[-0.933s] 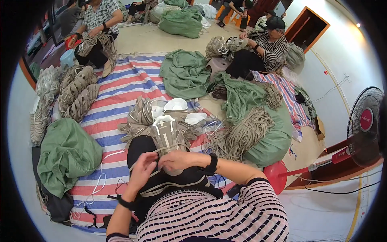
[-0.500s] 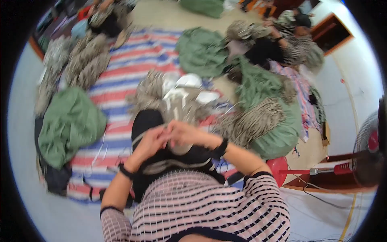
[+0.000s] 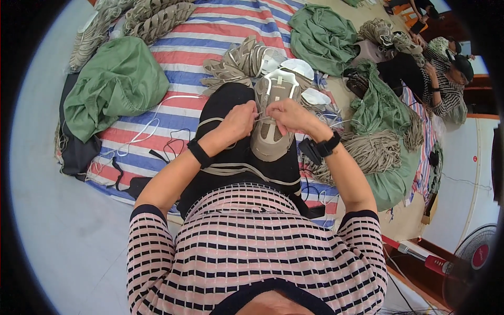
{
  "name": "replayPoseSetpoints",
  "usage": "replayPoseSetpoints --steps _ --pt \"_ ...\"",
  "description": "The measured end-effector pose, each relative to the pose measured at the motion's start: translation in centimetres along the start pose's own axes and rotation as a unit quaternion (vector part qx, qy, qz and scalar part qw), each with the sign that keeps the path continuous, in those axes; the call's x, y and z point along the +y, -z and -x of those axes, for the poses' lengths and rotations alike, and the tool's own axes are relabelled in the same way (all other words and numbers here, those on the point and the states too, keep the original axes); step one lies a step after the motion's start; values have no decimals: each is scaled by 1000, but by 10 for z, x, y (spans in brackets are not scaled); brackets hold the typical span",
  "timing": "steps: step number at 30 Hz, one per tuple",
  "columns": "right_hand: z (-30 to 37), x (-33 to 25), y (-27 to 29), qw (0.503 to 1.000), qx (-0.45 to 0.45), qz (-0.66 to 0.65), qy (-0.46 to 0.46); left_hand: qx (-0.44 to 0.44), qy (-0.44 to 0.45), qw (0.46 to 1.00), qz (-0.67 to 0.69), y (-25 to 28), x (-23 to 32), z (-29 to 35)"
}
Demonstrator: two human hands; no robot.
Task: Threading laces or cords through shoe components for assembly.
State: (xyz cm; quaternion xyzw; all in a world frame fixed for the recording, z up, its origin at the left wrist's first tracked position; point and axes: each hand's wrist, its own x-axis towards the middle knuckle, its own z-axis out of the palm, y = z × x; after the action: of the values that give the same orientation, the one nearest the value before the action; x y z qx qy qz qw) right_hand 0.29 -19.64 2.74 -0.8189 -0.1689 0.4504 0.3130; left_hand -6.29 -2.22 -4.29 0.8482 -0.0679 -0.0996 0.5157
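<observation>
A beige sneaker (image 3: 269, 146) with a pale collar rests across my dark-trousered legs, its toe toward me. Above its lace area, my left hand (image 3: 240, 122) is closed in a pinch on a thin pale shoelace (image 3: 261, 116). From the other side, my right hand (image 3: 290, 116) pinches the same lace, its fingertips a short gap from the left ones. Both hands are close over the shoe's upper. Several more beige laces (image 3: 247, 171) lie across my thighs.
A striped tarp (image 3: 184, 63) covers the floor. Green sacks (image 3: 115, 86) lie left and far right; beige shoe uppers (image 3: 239, 63) are heaped ahead. A bundle of laces (image 3: 370, 152) sits on a sack at right. A person (image 3: 443, 79) sits at far right; a fan (image 3: 475, 252) stands nearby.
My view has tilted down and shifted, so the scene sits differently. The hands, earlier together and blurred over the shoe, are now slightly apart with the lace between them, and the shoe shows clearly.
</observation>
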Motion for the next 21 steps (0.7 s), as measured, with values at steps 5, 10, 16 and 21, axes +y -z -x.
replayPoseSetpoints --steps 5,10,16,21 --pt "-1 24 -18 991 86 -89 59 -5 1 999 -52 -4 1 6" --pt "-7 24 -19 985 111 -109 75 -26 -11 993 -116 3 7 -2" --pt "-12 46 -23 972 153 -114 135 -106 96 989 49 5 11 -27" --pt "-33 41 -38 972 143 -135 129 -70 262 921 281 9 -8 -22"
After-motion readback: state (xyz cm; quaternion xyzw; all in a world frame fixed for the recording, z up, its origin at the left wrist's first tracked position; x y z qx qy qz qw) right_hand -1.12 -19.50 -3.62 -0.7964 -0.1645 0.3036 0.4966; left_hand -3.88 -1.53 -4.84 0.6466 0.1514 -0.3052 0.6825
